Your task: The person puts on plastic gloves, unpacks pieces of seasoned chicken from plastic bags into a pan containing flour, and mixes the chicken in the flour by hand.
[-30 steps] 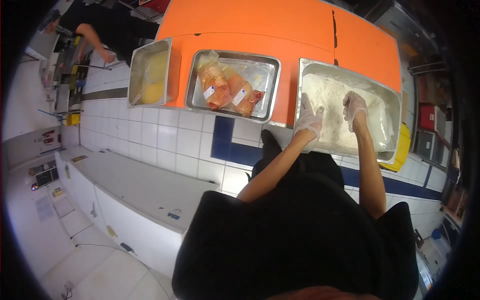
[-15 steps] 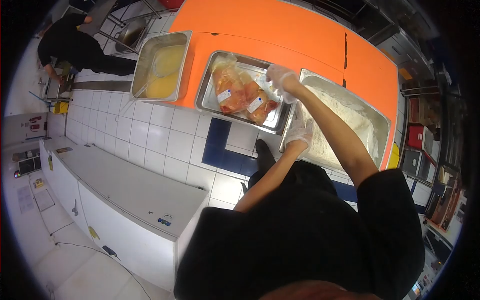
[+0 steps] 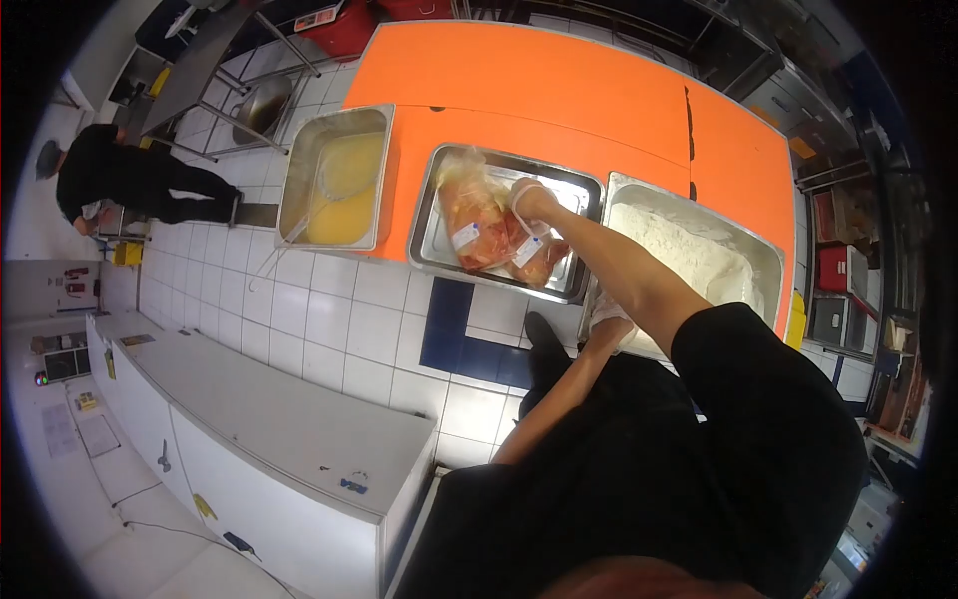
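Observation:
My right hand (image 3: 531, 198), in a clear plastic glove, reaches into a steel tray (image 3: 427, 247). Its fingers are closed on the top of a clear bag of raw meat (image 3: 537, 262) with a white label. Left of it in the same tray lies another labelled bag of raw meat (image 3: 471, 220). My left hand (image 3: 611, 321), also gloved, is low at the near left corner of a steel pan of flour (image 3: 689, 237). My right forearm and the blur hide part of its fingers, so their grip is unclear.
A deep steel pan (image 3: 385, 180) of yellow liquid with a strainer (image 3: 346, 178) stands left of the tray on the orange table (image 3: 539, 85). Behind me is a long white cabinet (image 3: 269, 399). A person in black (image 3: 115, 180) stands at the far left.
My right hand has moved left from the tray's right edge onto the right-hand bag. My left hand has stayed near the flour pan's corner. The view has shifted, and the other person has turned.

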